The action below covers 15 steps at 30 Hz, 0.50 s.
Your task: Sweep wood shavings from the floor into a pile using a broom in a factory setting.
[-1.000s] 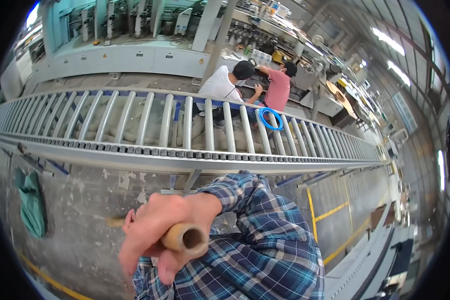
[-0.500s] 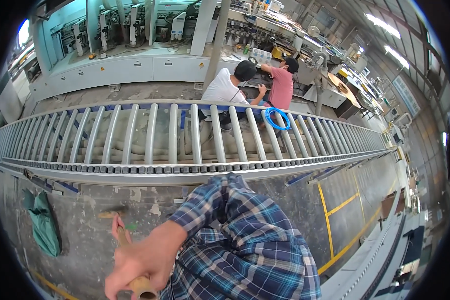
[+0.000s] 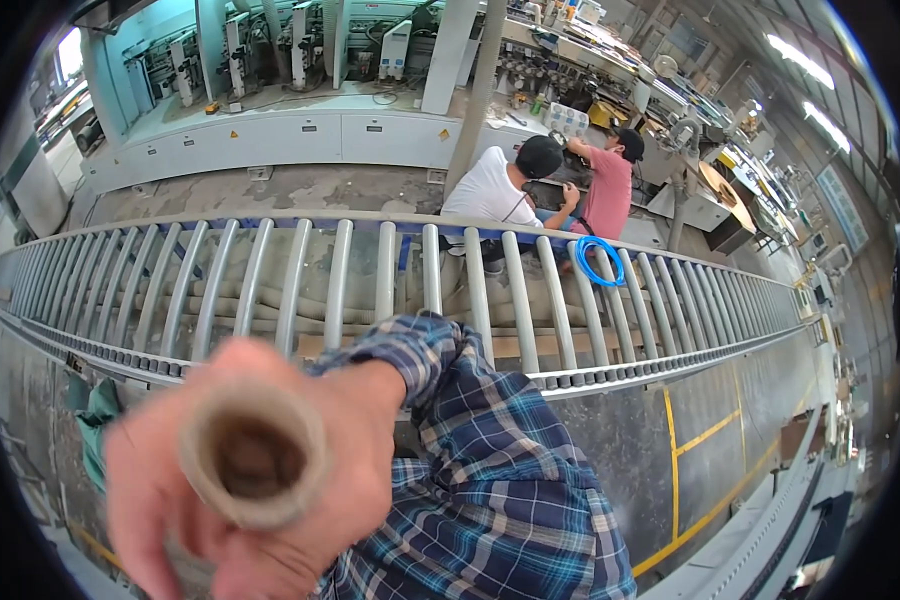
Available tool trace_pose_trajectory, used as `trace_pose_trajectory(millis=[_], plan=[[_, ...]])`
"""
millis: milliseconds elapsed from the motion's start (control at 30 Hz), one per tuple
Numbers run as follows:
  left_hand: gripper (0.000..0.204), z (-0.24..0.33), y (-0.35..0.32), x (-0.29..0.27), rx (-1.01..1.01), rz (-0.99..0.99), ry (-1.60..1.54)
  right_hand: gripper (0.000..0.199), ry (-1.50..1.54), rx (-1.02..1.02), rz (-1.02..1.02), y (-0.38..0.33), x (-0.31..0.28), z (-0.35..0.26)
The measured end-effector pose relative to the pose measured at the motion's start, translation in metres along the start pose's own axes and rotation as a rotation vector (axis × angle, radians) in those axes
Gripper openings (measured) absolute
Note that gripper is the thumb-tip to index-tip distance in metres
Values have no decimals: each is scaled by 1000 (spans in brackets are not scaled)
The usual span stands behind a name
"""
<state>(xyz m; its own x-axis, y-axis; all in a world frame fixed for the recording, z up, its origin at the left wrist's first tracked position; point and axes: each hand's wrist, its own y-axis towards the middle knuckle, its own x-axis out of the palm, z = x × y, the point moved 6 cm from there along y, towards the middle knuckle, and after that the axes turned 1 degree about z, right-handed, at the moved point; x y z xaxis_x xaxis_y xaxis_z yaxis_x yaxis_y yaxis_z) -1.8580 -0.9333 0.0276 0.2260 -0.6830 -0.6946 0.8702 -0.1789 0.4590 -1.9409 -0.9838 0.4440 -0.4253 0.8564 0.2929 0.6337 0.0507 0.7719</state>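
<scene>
My right arm, in a blue plaid sleeve, crosses to the left. My right hand [image 3: 345,470] is closed around the upper end of a broom handle [image 3: 308,450]. That end is a hollow, pale-brown tube whose round opening faces me, large and blurred. The rest of the broom is hidden behind the hand. I cannot see my left hand. Past my hand and forearm runs a roller conveyor [image 3: 385,270] with grey rollers.
A coil of blue hose [image 3: 600,262] lies on the conveyor rollers. Beyond it two people crouch, one in a white shirt [image 3: 488,190], one in a pink shirt [image 3: 608,190]. Behind stands a long white machine [image 3: 310,140]. A green cloth or bag [image 3: 95,425] is on the floor at left.
My right hand and the broom handle's end have come up much closer to me. My other hand and the brush-like far end have gone out of sight. The surroundings have shifted right in view.
</scene>
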Motion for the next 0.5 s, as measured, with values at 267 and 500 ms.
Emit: trace_pose_trajectory(millis=[267, 500], plan=[[19, -129, -14, -209, -379, -65, -274, 27, 467, 282, -13, 87, -59, 92], [25, -143, -149, -270, -812, 64, -140, 38, 610, 709, -192, 65, 18, 247]])
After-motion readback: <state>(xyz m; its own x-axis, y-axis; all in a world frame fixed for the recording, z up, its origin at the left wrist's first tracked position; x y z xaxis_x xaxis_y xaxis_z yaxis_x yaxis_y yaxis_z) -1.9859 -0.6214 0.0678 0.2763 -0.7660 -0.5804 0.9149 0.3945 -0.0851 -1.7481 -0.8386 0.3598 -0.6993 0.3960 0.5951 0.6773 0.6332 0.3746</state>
